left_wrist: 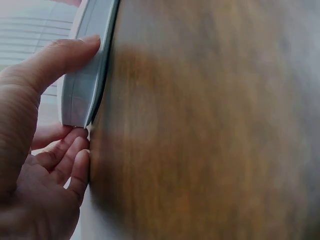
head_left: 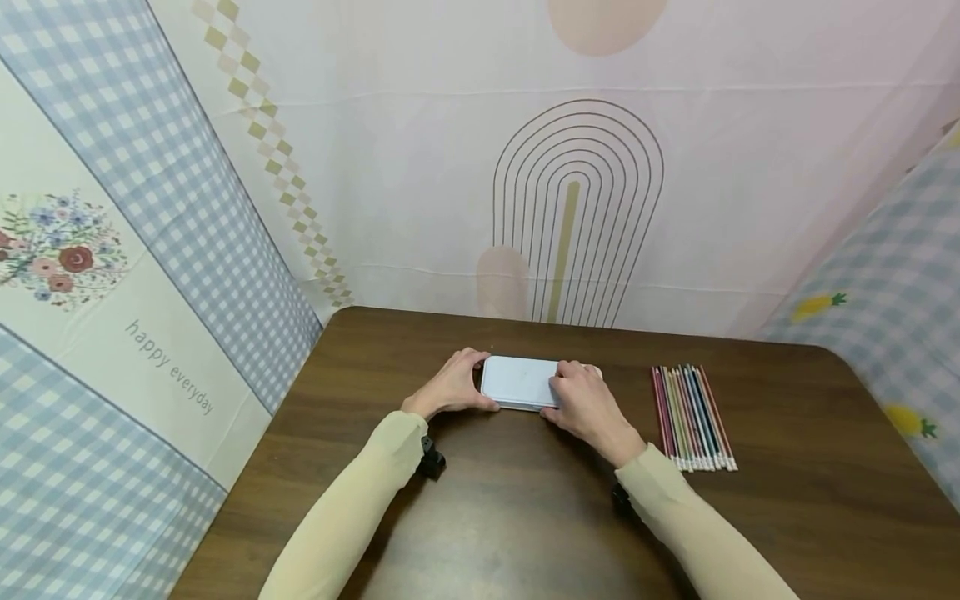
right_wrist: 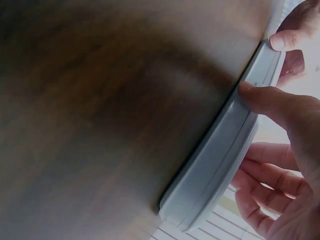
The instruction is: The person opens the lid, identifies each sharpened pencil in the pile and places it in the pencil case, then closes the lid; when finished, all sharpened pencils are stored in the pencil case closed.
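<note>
A flat pale-blue case (head_left: 519,382) with rounded corners lies lengthwise on the brown table, near its far side. My left hand (head_left: 452,387) grips the case's left end, thumb at the near side and fingers round the far corner. In the left wrist view that thumb presses the side wall of the case (left_wrist: 82,97). My right hand (head_left: 590,407) holds the case right of its middle, fingers over the top and thumb on the near wall. A thin seam runs along the side of the case (right_wrist: 212,160) in the right wrist view.
Several coloured pencils (head_left: 690,417) lie side by side to the right of the case, their white ends toward me. The wooden table (head_left: 517,517) reaches back to a patterned cloth wall (head_left: 420,183). Checked cloth hangs at both sides.
</note>
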{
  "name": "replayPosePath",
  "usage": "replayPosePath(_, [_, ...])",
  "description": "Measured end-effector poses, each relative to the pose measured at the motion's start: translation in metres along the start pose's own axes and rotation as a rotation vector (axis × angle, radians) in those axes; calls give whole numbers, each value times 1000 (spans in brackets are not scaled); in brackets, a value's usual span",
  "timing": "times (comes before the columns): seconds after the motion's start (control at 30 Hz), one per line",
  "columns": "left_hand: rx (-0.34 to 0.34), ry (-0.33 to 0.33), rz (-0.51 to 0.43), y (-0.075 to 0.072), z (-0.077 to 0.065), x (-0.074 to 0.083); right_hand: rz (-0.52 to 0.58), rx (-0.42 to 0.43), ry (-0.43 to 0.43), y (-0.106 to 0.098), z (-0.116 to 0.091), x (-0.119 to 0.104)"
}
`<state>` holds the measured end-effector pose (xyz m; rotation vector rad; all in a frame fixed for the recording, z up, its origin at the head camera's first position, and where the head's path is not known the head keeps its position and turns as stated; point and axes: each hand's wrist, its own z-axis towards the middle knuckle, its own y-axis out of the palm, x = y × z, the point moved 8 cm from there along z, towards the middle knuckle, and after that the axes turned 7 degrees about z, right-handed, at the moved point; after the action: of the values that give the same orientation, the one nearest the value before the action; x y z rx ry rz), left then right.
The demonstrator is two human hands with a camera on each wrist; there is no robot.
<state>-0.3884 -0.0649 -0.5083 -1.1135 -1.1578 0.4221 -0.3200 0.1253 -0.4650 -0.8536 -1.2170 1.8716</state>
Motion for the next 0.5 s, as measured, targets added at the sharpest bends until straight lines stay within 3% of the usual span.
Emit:
replayPosePath(0.13, [-1, -22, -35, 4, -1, -2, -61, -1, -30, 3, 0, -6])
replayPosePath(0.5, [38, 19, 7, 2, 5, 2, -195, 67, -113, 0, 3, -15])
